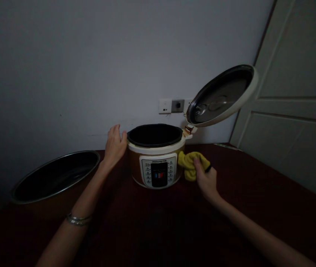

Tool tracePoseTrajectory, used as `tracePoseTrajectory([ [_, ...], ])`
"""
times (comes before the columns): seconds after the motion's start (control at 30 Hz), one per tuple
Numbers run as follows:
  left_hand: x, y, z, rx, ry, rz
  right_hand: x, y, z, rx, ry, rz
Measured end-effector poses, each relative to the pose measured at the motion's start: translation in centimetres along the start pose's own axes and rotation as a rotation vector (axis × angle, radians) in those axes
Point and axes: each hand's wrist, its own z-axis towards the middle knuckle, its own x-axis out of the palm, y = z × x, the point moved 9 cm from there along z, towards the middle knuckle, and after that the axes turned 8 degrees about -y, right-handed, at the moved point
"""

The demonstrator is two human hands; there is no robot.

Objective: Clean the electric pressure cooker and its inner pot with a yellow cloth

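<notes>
A cooker [159, 163] stands on a dark table [158, 226], lid [221, 98] open. The right hand [207, 181] grips 1 bunched yellow cloth [191, 165] at its side; the left hand [115, 144], loosely spread, holds nothing, near the rim. Hard rubbing could shift the cooker; a bump could drop the lid.

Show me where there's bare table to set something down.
Bare table: in front of the open cooker, between the forearms; also right of the yellow cloth, toward the door. Crowded: left of the cooker, with the left hand and dark pot; and its right side, where the right hand holds the cloth.
</notes>
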Motion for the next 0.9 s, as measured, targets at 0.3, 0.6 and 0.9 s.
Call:
tracePoseTrajectory([
  [0.3, 3.6, 5.5, -0.4, -0.187, 0.138, -0.015, 2.9, -7.1, 0.4, 0.543, -0.038, 0.242],
  [0.6, 3.6, 5.4, -1.2, -0.233, 0.100, -0.054, 5.9, -0.1, -0.1, 0.258, 0.013, 0.175],
  [0.9, 3.8, 5.8, -1.2, -0.253, 0.057, -0.107, 4.3, -8.0, 0.5, 0.529, -0.211, 0.056],
])
